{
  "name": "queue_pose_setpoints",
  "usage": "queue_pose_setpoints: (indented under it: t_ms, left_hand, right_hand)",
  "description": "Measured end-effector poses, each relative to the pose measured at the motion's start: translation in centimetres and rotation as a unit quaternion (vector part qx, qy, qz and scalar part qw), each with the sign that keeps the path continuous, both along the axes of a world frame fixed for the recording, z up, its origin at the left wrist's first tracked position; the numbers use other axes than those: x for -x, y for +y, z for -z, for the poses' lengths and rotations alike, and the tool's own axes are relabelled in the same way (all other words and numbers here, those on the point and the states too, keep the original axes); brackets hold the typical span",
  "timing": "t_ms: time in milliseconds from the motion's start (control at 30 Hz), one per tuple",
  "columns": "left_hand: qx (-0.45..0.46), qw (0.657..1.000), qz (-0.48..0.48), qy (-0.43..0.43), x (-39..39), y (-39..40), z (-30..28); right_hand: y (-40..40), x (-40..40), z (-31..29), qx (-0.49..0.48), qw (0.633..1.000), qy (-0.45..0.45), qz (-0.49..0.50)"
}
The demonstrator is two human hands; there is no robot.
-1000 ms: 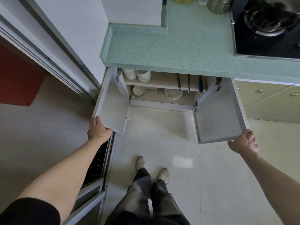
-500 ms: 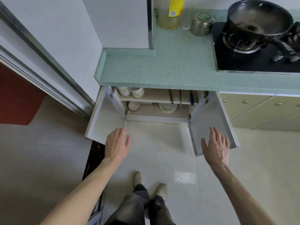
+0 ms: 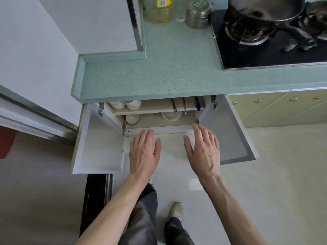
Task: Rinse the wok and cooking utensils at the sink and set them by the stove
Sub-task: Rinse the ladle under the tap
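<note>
At the far left a pale wall meets a sliding door track (image 3: 35, 110), and below the table's (image 3: 159, 75) front left corner the cupboard's left door (image 3: 98, 144) stands swung wide open toward the floor. Inside, on the upper shelf (image 3: 152, 107), two white cups (image 3: 125, 104) sit at the left end; a white bowl (image 3: 132, 119) lies below them on the lower level. The left hand (image 3: 143, 154) hovers in front of the cupboard opening, palm down, fingers straight and spread slightly, holding nothing and touching nothing that can be made out. Further right on the lower level rests a white dish (image 3: 171, 116) with a green pattern, and above it several utensil handles (image 3: 184, 106) poke over the shelf edge, one of them blue. The right hand (image 3: 203, 152) hovers level with the left, also flat, fingers loosely spread, empty. Beyond it the right door (image 3: 228, 137) hangs open. On the table's back edge stand a yellow-labelled oil bottle (image 3: 160, 11) and, to its right, a steel canister (image 3: 199, 15). At the table's right end the black stove (image 3: 274, 50) carries the dark wok (image 3: 261, 9) on its burner, handle pointing right. Below, the person's dark trousers and pale shoes (image 3: 176, 211) stand on the tiled floor (image 3: 265, 191).
</note>
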State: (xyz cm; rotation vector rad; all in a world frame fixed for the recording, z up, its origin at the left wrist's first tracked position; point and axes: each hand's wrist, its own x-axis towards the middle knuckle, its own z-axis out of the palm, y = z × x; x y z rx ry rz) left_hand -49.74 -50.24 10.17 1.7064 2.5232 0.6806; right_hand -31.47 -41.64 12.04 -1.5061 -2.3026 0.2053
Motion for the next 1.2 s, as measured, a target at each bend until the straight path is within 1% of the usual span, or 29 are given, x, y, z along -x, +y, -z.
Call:
queue_pose_setpoints:
  t_ms: [100,267,467,567,700,800,867,900,933,1033,1067,1100,1200]
  left_hand:
    - [0.020,1.000,0.008,-0.021,1.4,2.4,2.1]
    - [0.049,0.998,0.029,-0.041,4.2,7.1,6.9]
    - [0.058,0.995,0.047,-0.073,7.1,13.4,16.0]
    - [0.052,0.993,0.038,-0.098,8.0,15.9,20.4]
    - [0.049,0.982,0.030,-0.178,9.5,18.8,26.8]
    - [0.059,0.976,0.010,-0.208,10.3,20.9,31.0]
    - [0.057,0.971,0.004,-0.232,10.6,22.6,33.2]
    - [0.052,0.968,0.005,-0.247,10.7,23.7,34.1]
    - [0.045,0.964,0.009,-0.260,10.7,24.7,35.0]
    - [0.042,0.958,0.011,-0.283,10.8,27.4,36.8]
    - [0.046,0.959,0.015,-0.281,10.7,28.2,37.2]
    - [0.049,0.959,0.021,-0.278,10.6,28.9,37.7]
    - [0.037,0.966,0.046,-0.252,10.5,31.2,39.3]
  right_hand:
    - [1.5,2.4,1.7,0.017,0.999,0.002,0.028]
    - [3.9,5.8,6.4,0.062,0.996,0.008,0.071]
    - [6.7,9.4,15.3,0.095,0.986,0.041,0.127]
    - [8.5,10.8,19.2,0.115,0.981,0.050,0.148]
    - [11.1,11.4,24.9,0.135,0.977,0.079,0.147]
    - [12.9,11.4,29.0,0.165,0.971,0.106,0.136]
    - [14.3,11.7,31.4,0.224,0.951,0.152,0.147]
    - [15.1,12.0,32.6,0.258,0.934,0.189,0.156]
    - [16.0,12.3,33.7,0.293,0.911,0.235,0.170]
    - [18.7,13.7,36.5,0.408,0.814,0.348,0.223]
    - [19.6,14.2,37.5,0.432,0.788,0.369,0.239]
    - [20.5,14.6,38.5,0.447,0.769,0.382,0.252]
    - [23.1,15.8,41.1,0.455,0.737,0.413,0.280]
